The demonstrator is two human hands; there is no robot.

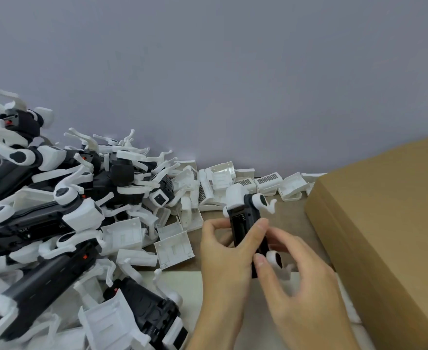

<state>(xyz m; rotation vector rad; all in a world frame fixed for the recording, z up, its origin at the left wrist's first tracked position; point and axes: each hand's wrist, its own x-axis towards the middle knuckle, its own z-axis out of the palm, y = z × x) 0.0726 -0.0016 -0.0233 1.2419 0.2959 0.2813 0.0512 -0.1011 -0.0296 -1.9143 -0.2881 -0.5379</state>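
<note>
Both hands meet on one black-bodied device (245,223), held upright and slightly tilted above the tabletop (291,215), just right of the middle of the view. The left hand (223,251) comes up from below with its fingers curled round the black body. One digit lies across the front of the body and the others wrap in from the left side. The right hand (301,279) reaches in from the lower right and pinches the lower end of the same body; one fingertip (259,260) presses on its front, and the remaining fingers curve loosely behind. A white round-ended piece (275,258) shows just under those fingers.

The device's top carries a white block (235,195) and a white ring-shaped arm (261,202), both clear of the hands. To the left, a big pile of similar black-and-white devices (56,210) is heaped against the wall. Loose white covers (172,246) lie between the pile and the hands. A cardboard box (384,223) stands at the right.
</note>
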